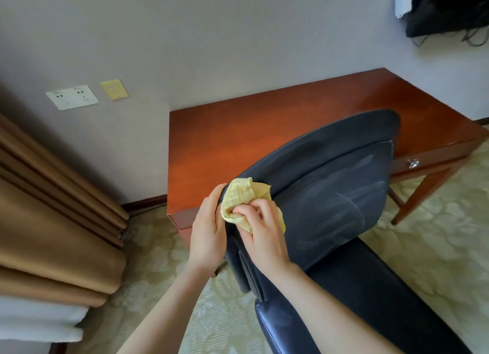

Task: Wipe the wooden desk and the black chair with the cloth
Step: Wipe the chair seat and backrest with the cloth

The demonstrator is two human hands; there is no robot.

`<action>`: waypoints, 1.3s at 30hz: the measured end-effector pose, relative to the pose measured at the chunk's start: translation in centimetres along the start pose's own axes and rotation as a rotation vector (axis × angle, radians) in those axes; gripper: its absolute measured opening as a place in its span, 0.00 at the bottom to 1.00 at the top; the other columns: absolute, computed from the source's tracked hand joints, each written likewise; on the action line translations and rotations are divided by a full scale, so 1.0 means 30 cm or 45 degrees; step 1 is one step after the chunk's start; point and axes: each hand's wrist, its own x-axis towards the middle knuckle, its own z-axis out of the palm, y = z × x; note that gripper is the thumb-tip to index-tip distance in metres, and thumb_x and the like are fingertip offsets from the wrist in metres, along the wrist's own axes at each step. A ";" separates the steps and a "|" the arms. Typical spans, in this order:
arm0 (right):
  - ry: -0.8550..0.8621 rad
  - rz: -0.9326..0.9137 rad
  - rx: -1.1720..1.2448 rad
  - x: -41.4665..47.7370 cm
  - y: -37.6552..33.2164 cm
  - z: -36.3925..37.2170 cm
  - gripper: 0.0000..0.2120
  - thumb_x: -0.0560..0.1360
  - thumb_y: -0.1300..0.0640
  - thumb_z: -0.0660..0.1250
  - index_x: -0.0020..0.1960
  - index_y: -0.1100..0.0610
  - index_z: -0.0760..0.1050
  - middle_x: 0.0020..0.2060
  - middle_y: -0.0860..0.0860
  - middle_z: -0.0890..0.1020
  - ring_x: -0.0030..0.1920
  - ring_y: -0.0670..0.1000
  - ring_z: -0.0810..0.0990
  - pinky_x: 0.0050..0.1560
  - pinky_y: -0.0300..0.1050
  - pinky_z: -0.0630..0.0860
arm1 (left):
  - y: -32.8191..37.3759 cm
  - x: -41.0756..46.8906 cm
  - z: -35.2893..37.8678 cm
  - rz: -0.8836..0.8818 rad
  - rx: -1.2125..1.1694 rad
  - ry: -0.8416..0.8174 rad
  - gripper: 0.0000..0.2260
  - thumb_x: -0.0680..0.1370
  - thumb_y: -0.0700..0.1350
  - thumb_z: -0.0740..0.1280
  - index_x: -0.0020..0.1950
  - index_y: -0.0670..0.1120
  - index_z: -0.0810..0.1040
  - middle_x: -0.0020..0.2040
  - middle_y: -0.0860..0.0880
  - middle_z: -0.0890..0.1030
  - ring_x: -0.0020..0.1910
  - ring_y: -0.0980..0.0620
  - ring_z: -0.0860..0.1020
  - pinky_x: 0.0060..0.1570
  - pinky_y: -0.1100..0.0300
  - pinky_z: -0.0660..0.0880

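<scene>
The cloth (pixel 242 195) is yellow and soft, all bunched up, with little ridges in it. It sits on the top left edge of the back of the black chair (pixel 333 184). The right hand (pixel 264 232) grips the cloth with curled fingers and pushes it against the chair back. The left hand (pixel 209 229) is just beside it, with its fingers wrapped round the edge of the chair back, holding on. The chair back is dark and wide, and it has pale, smeary streaks across it (they look like curvy wipe marks). The seat (pixel 357 295) below is dark and shiny.

The wooden desk (pixel 238 134) is red-brown and glossy. It stands behind the chair, with its long far edge against the wall (pixel 211 36). The chair back covers part of the desk's front edge. A drawer with a small silver knob (pixel 412 164) shows to the right of the chair. The desk's left end has a straight edge, and the wall beside it holds white sockets (pixel 72 97) and a yellow plate (pixel 115 89).

On the left hangs a brown curtain (pixel 53 195), well apart from the hands. Between the curtain and the desk there is open, pale green carpet (pixel 156 247). More carpet lies open to the right of the chair, by the thin desk leg (pixel 428 192).
</scene>
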 end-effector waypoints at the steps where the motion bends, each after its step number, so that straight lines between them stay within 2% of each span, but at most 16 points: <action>1: 0.003 -0.031 -0.023 0.011 0.009 -0.004 0.09 0.71 0.62 0.71 0.50 0.57 0.81 0.43 0.53 0.77 0.43 0.48 0.70 0.46 0.36 0.67 | 0.002 0.002 0.001 0.025 0.005 0.003 0.17 0.83 0.43 0.54 0.66 0.63 0.68 0.59 0.66 0.75 0.61 0.61 0.73 0.57 0.66 0.69; 3: 0.000 -0.094 -0.062 0.036 0.028 -0.015 0.09 0.72 0.59 0.68 0.51 0.57 0.80 0.44 0.54 0.77 0.43 0.49 0.70 0.47 0.37 0.67 | 0.006 0.010 0.008 0.051 0.017 0.022 0.19 0.83 0.43 0.53 0.64 0.68 0.66 0.57 0.69 0.74 0.59 0.64 0.72 0.55 0.72 0.67; 5: 0.011 -0.108 -0.082 0.062 0.045 -0.028 0.09 0.71 0.61 0.70 0.51 0.57 0.80 0.45 0.54 0.77 0.43 0.49 0.70 0.46 0.39 0.70 | 0.003 0.013 0.020 0.059 0.025 0.070 0.20 0.83 0.43 0.53 0.63 0.69 0.64 0.56 0.73 0.71 0.59 0.71 0.69 0.54 0.78 0.63; 8: 0.107 0.102 -0.088 0.126 0.057 -0.049 0.12 0.70 0.65 0.71 0.53 0.58 0.78 0.48 0.54 0.75 0.47 0.53 0.72 0.48 0.42 0.72 | -0.016 0.008 0.038 -0.031 0.037 0.120 0.17 0.83 0.42 0.54 0.67 0.60 0.66 0.56 0.73 0.68 0.57 0.76 0.66 0.55 0.78 0.60; 11: 0.237 0.387 -0.047 0.240 0.092 -0.086 0.12 0.72 0.64 0.69 0.55 0.56 0.76 0.51 0.53 0.73 0.50 0.50 0.69 0.49 0.32 0.63 | -0.012 0.003 0.049 -0.127 0.083 0.146 0.16 0.83 0.43 0.54 0.70 0.54 0.68 0.57 0.67 0.69 0.57 0.68 0.66 0.58 0.68 0.61; 13: 0.257 0.458 -0.064 0.314 0.138 -0.118 0.11 0.74 0.61 0.68 0.56 0.56 0.76 0.53 0.53 0.73 0.50 0.49 0.67 0.48 0.31 0.61 | 0.003 0.001 0.052 -0.146 0.092 0.153 0.17 0.83 0.43 0.54 0.70 0.53 0.68 0.60 0.62 0.70 0.59 0.62 0.67 0.59 0.64 0.61; 17: 0.228 0.492 -0.181 0.385 0.252 -0.199 0.12 0.76 0.58 0.65 0.59 0.53 0.75 0.56 0.54 0.73 0.54 0.55 0.69 0.51 0.41 0.67 | 0.023 0.002 0.059 -0.186 0.174 0.179 0.17 0.83 0.43 0.52 0.71 0.53 0.67 0.65 0.54 0.71 0.61 0.55 0.68 0.60 0.62 0.61; 20: 0.128 0.476 -0.219 0.417 0.325 -0.263 0.13 0.78 0.57 0.63 0.62 0.50 0.74 0.59 0.53 0.72 0.56 0.55 0.68 0.49 0.42 0.68 | 0.053 0.001 0.064 -0.252 0.400 0.205 0.18 0.83 0.44 0.51 0.72 0.55 0.65 0.69 0.53 0.69 0.65 0.49 0.68 0.63 0.55 0.62; 22: 0.034 0.470 -0.217 0.434 0.351 -0.285 0.13 0.78 0.55 0.62 0.62 0.49 0.74 0.61 0.52 0.71 0.56 0.55 0.67 0.51 0.46 0.71 | 0.075 0.004 0.070 -0.351 0.580 0.207 0.18 0.83 0.48 0.50 0.72 0.59 0.62 0.72 0.56 0.66 0.68 0.48 0.66 0.67 0.48 0.60; 25: -0.124 0.462 -0.199 0.470 0.373 -0.302 0.11 0.79 0.54 0.61 0.60 0.51 0.75 0.60 0.53 0.70 0.58 0.56 0.67 0.54 0.52 0.72 | 0.109 0.036 0.085 -0.564 0.622 0.177 0.19 0.81 0.57 0.48 0.72 0.62 0.58 0.73 0.56 0.62 0.70 0.46 0.65 0.70 0.42 0.56; 27: -0.226 0.418 -0.201 0.494 0.394 -0.318 0.11 0.79 0.53 0.60 0.60 0.53 0.75 0.59 0.54 0.71 0.58 0.57 0.68 0.51 0.51 0.72 | 0.125 0.048 0.108 -0.668 0.635 0.184 0.20 0.80 0.60 0.48 0.73 0.62 0.57 0.74 0.55 0.60 0.70 0.46 0.65 0.70 0.41 0.55; 30: -0.266 0.365 -0.205 0.510 0.424 -0.337 0.11 0.79 0.51 0.60 0.58 0.54 0.75 0.56 0.55 0.72 0.58 0.57 0.69 0.48 0.52 0.74 | 0.137 0.051 0.132 -0.701 0.567 0.209 0.21 0.80 0.60 0.50 0.73 0.62 0.56 0.75 0.56 0.57 0.70 0.49 0.66 0.69 0.43 0.60; 36: -0.251 0.307 -0.236 0.511 0.434 -0.321 0.10 0.79 0.51 0.61 0.55 0.56 0.75 0.56 0.54 0.72 0.58 0.58 0.68 0.47 0.53 0.73 | 0.129 0.037 0.137 -0.624 0.561 0.229 0.31 0.75 0.63 0.63 0.73 0.60 0.54 0.74 0.55 0.57 0.68 0.48 0.68 0.64 0.45 0.69; 39: -0.234 0.309 -0.226 0.507 0.425 -0.302 0.10 0.79 0.51 0.62 0.53 0.56 0.75 0.55 0.54 0.72 0.57 0.58 0.68 0.46 0.52 0.71 | 0.099 0.025 0.123 -0.524 0.588 0.234 0.34 0.72 0.59 0.70 0.73 0.58 0.55 0.72 0.54 0.58 0.64 0.47 0.71 0.59 0.46 0.73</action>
